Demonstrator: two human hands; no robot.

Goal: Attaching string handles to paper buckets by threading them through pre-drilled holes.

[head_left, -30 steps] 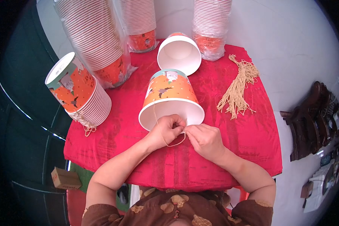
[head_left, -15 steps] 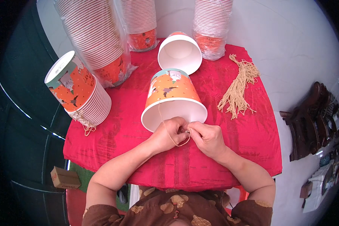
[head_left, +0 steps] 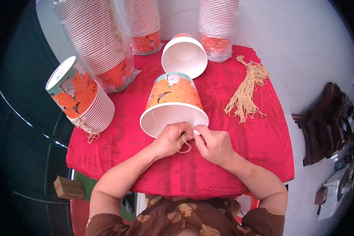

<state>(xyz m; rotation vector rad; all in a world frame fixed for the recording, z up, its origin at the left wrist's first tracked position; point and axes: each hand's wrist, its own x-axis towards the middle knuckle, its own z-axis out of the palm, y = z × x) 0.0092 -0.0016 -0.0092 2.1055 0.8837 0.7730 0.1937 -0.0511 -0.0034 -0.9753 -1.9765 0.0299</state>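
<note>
String loop (head_left: pixel 183 148) (between both hands)

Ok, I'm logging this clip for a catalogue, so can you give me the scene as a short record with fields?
surface: table with red cloth
left hand: pinching a tan string loop at the paper bucket's rim
right hand: pinching the same string
paper bucket: orange, lying on its side, open mouth toward the person
other bucket: on its side behind it
string bundle: right of the buckets
wrapped stacks: along the back and left
</note>
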